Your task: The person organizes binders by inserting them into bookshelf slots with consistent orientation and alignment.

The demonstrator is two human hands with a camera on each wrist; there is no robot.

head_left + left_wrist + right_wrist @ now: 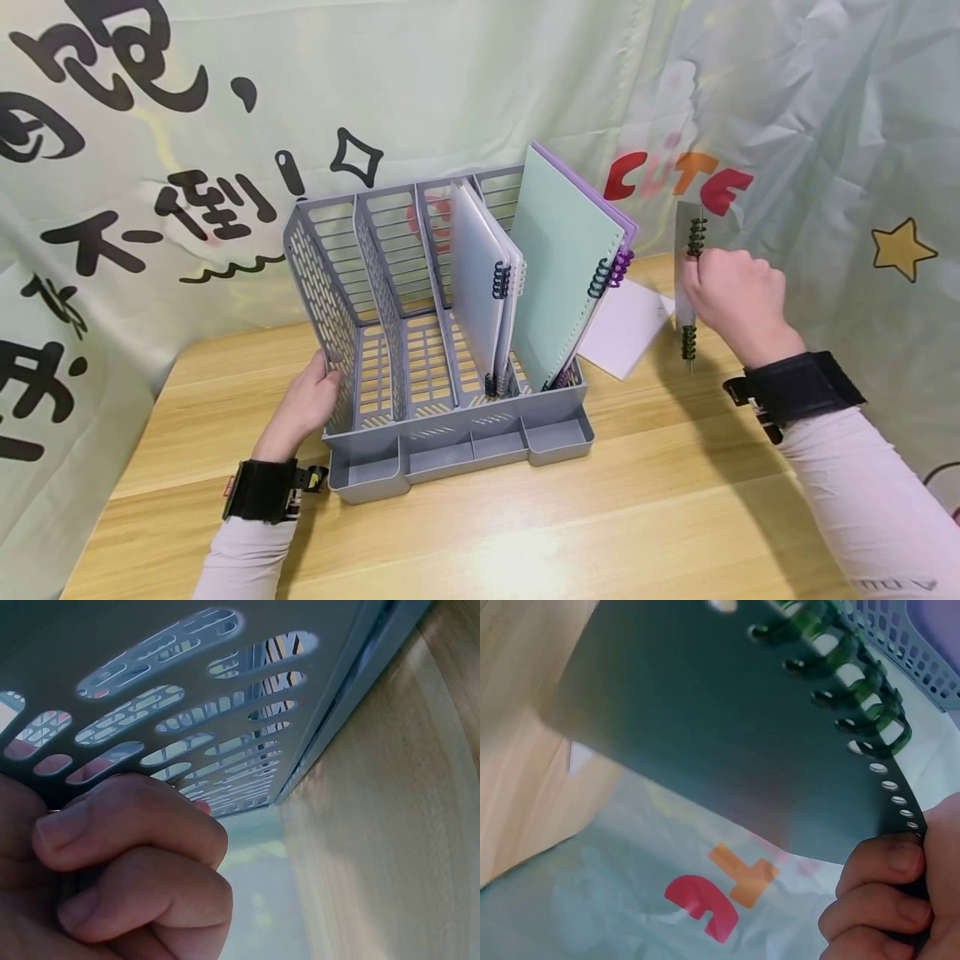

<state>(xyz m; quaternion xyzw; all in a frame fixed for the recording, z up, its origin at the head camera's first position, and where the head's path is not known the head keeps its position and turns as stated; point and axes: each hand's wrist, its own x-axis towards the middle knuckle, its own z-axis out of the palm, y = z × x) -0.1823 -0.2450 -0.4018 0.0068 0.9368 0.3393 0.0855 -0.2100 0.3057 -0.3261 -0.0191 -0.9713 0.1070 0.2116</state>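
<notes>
My left hand (303, 402) grips the front edge of the left side panel of a grey desk file organizer (457, 421), its fingers curled against the slotted panel (315, 622). Off to the organizer's right, my right hand (738, 300) holds a spiral notebook (682, 750) by its bound edge. That notebook has a dark cover and green rings; the head view shows it almost edge-on, raised over the table. Clear-covered spiral notebooks (477, 283) stand in the organizer, and a mint-green notebook (566, 267) leans beside a purple one (592, 196) in the rightmost slot.
A white pad or sheet (626, 329) lies on the wooden table (585, 533) between the organizer and my right hand. Shallow trays (442, 457) run along the organizer's front. Printed cloth (465, 75) hangs behind and beside the table.
</notes>
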